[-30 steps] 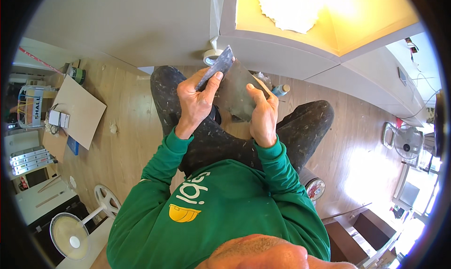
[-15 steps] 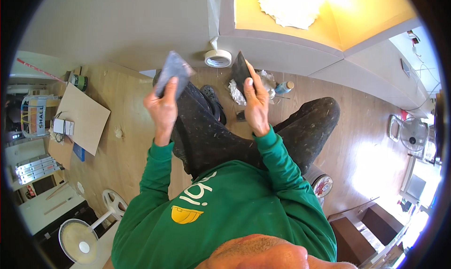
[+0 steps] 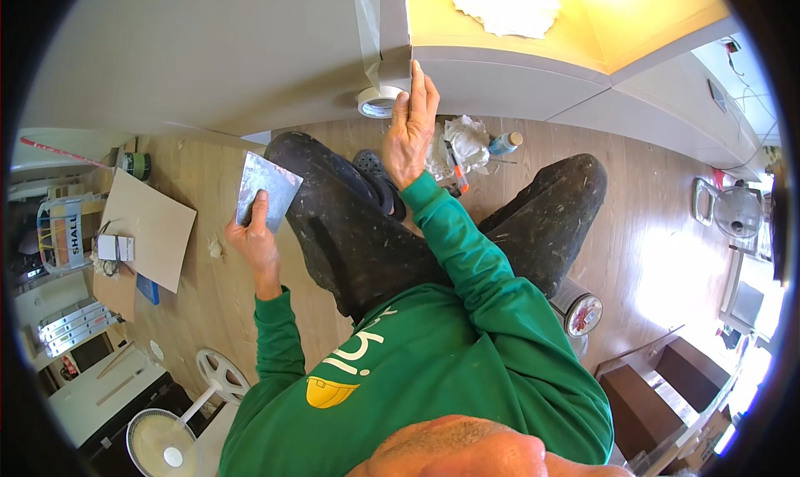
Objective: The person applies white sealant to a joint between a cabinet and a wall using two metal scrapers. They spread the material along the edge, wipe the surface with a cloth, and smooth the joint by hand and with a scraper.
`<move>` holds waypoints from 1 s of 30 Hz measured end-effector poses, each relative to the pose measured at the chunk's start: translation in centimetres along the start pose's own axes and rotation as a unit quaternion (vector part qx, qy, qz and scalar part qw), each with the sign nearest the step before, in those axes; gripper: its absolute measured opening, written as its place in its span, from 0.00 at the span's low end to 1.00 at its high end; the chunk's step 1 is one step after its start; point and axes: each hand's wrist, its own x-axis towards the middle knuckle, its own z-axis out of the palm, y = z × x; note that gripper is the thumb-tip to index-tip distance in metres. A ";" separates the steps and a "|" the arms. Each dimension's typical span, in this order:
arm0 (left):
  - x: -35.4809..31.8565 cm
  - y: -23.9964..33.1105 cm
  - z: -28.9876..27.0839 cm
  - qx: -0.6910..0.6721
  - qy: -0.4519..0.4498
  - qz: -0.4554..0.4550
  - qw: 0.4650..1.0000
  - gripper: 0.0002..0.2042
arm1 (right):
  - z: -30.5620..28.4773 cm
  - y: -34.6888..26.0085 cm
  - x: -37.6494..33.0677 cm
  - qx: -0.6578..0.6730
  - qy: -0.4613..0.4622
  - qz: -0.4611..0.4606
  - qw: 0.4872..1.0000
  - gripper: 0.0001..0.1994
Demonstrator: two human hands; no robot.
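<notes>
My left hand (image 3: 254, 248) is closed on a flat metal filling knife (image 3: 268, 184), a squarish blade with smears on it, held over the floor left of my knee. My right hand (image 3: 408, 135) is raised to the edge of a grey panel (image 3: 217, 52), its fingers long and close together. It grips a second, darker filling knife (image 3: 394, 71), which seems to lie flat against the panel by the corner; most of it blends with the surface. Beside that hand hangs a roll of masking tape (image 3: 364, 102), its loose strip (image 3: 367, 27) running up the panel.
A yellow-lit recess (image 3: 658, 10) opens at the top right. On the floor ahead lie crumpled white plastic (image 3: 467, 139), an orange-and-black utility knife (image 3: 458, 175) and a small bottle (image 3: 505, 143). Cardboard (image 3: 162, 235) and a white fan (image 3: 162, 444) are on the left, a metal canister (image 3: 575, 306) at right.
My right hand has moved up and left with its filling knife to the panel's edge. My left hand has dropped lower and leftward with its filling knife. The utility knife has come into view.
</notes>
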 end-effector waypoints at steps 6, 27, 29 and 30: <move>0.5 -0.6 -0.1 -0.010 0.000 0.007 1.000 0.07 | 1.2 0.9 -0.3 0.003 0.041 -0.014 0.999 0.23; 0.2 -0.2 0.5 -0.003 -0.015 -0.013 1.000 0.08 | 7.0 1.6 0.0 -0.215 0.112 -0.067 0.968 0.38; 0.1 -0.1 0.6 -0.007 -0.017 -0.011 1.000 0.08 | 6.1 2.0 -0.4 -0.215 0.094 -0.074 0.969 0.36; 0.1 -0.1 0.6 -0.010 -0.019 -0.012 1.000 0.08 | 5.7 2.3 -0.8 -0.212 0.083 -0.075 0.971 0.34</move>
